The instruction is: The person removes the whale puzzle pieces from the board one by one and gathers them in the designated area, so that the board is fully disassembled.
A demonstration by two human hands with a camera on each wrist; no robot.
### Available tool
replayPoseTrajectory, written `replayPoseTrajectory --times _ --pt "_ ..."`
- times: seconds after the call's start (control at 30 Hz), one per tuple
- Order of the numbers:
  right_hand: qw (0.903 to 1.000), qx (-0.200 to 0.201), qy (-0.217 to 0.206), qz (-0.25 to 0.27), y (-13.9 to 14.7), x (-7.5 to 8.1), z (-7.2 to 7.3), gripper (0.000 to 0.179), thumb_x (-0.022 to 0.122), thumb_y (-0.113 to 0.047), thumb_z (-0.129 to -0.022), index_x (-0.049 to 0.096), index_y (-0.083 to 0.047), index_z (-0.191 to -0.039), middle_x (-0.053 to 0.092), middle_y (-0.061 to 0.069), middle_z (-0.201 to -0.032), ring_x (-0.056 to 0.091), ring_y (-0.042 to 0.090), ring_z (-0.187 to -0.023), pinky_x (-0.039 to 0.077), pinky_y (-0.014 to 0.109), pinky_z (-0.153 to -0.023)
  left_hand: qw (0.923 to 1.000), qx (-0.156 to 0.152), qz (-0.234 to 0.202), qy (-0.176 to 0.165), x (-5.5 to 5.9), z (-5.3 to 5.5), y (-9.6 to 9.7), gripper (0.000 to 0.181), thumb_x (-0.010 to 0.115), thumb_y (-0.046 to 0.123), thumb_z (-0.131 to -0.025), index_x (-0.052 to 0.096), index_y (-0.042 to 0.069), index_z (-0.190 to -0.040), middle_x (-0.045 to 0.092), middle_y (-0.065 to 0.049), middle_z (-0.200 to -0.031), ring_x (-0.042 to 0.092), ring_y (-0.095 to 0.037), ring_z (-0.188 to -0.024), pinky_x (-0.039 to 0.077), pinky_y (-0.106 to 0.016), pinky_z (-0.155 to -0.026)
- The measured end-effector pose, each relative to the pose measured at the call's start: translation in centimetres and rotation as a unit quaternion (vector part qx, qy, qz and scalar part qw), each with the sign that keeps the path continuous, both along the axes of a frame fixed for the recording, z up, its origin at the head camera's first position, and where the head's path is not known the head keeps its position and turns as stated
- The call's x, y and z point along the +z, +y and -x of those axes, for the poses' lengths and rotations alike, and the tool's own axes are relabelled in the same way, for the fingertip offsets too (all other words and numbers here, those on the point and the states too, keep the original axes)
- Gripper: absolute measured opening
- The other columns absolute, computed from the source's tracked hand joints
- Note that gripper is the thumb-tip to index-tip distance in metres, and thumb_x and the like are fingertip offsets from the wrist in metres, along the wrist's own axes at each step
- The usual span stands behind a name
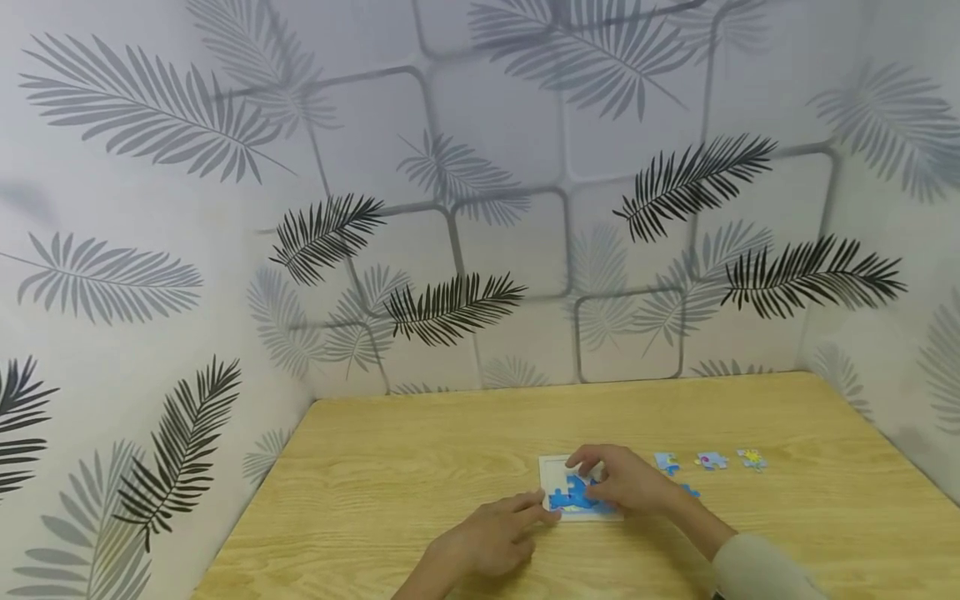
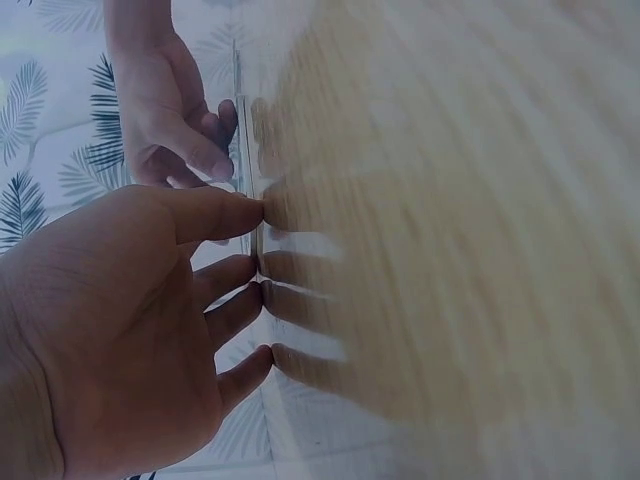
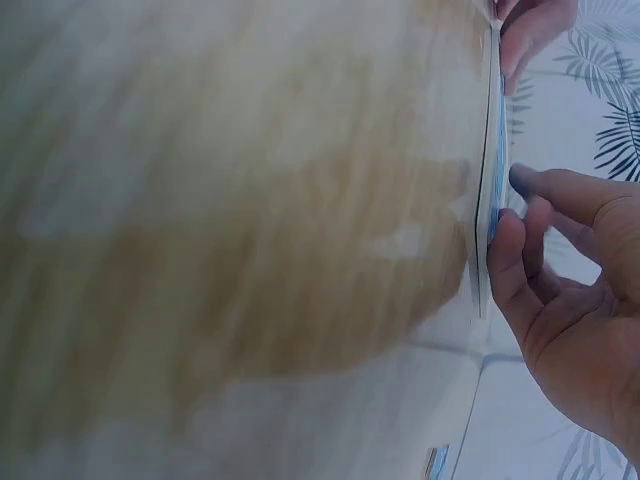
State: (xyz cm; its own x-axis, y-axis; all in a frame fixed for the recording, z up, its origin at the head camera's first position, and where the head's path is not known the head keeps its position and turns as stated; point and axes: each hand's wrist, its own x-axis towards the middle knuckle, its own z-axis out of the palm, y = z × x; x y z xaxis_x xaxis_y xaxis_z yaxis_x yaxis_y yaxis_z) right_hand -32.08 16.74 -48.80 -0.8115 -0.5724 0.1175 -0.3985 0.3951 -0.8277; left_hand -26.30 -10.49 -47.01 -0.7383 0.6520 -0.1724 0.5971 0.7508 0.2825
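A small white jigsaw frame (image 1: 553,472) lies flat on the wooden table, partly filled with blue puzzle pieces (image 1: 576,493). At its lower left corner, my left hand (image 1: 491,535) rests with extended fingers on the frame's edge. In the left wrist view, that hand's fingertips (image 2: 268,357) meet the tabletop. My right hand (image 1: 630,482) bends over the frame's right side and hides part of it. The right wrist view shows the thumb and fingers of this hand (image 3: 575,310) loosely bent, apart from each other, with fingertips at the puzzle surface.
Right of the frame lie several loose jigsaw pieces: one blue and white (image 1: 666,462), one with a pink mark (image 1: 712,460), one with a yellow figure (image 1: 752,458). Another blue piece (image 1: 690,492) shows beside the right wrist. Leaf-patterned walls (image 1: 510,250) enclose the table (image 1: 375,467).
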Motion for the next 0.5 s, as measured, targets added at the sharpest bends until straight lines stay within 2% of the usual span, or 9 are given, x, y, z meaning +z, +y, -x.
replayPoseTrajectory --times 0.2,0.5 --pt "0.9991 -0.032 -0.012 -0.025 -0.79 0.30 -0.65 0.039 0.071 0.009 -0.090 0.065 0.000 -0.127 0.064 0.021 -0.119 0.048 0.009 -0.048 0.043 0.018 -0.042 1.0000 -0.004 0.003 0.006 -0.01 -0.15 0.06 0.048 0.055 0.027 -0.108 0.049 0.037 -0.154 0.035 0.003 -0.168 0.035 -0.018 -0.153 0.038 -0.039 -0.121" --pt "0.9986 -0.019 0.024 -0.042 -0.77 0.48 -0.77 0.036 0.069 0.009 -0.091 0.064 -0.005 -0.124 0.052 0.018 -0.117 0.047 0.008 -0.060 0.042 0.017 -0.049 0.9999 -0.005 0.004 0.012 0.30 -0.20 0.12 0.048 0.056 0.024 -0.107 0.051 0.035 -0.153 0.036 0.002 -0.167 0.035 -0.018 -0.153 0.037 -0.038 -0.122"
